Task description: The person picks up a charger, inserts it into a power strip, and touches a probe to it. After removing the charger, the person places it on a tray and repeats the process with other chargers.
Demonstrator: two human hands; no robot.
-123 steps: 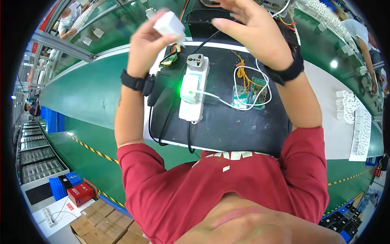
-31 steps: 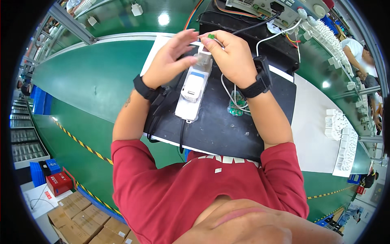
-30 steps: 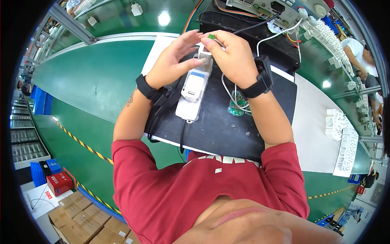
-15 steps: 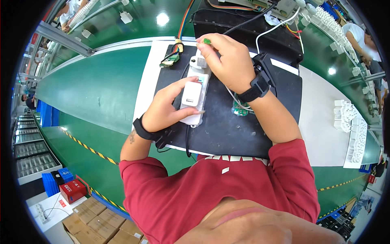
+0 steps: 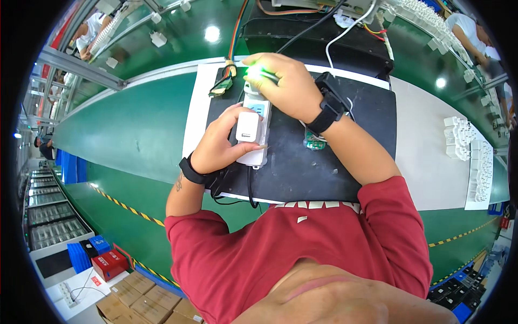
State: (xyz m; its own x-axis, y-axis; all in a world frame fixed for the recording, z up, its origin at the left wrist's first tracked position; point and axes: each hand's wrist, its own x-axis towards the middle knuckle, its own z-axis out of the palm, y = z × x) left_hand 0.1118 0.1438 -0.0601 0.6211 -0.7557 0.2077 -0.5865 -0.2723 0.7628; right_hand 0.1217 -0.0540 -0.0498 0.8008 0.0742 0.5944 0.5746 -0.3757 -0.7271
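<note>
A white USB wall charger [image 5: 247,126] sits over a white power strip [image 5: 252,158] on a black mat [image 5: 299,175]. My left hand [image 5: 216,146] is closed on it, thumb on the near side and fingers on the far side. Beyond it, at the strip's far end, my right hand [image 5: 294,89] pinches a small green piece [image 5: 258,71] that glows bright green. The glare blurs its shape. Under those fingers, another white plug-in block [image 5: 251,89] is mostly hidden. A blue-marked socket area [image 5: 257,109] shows between the hands.
A small green circuit board [image 5: 315,141] with wires lies right of the strip. A board on a ribbon cable [image 5: 222,85] lies to the left. Black equipment [image 5: 318,40] with cables stands behind. White charger parts [image 5: 480,170] stand in rows at right. Co-workers sit farther off.
The green piece in my right hand now glows; before it was unlit. That hand has come slightly nearer and left along the strip. My left hand still grips the charger.
</note>
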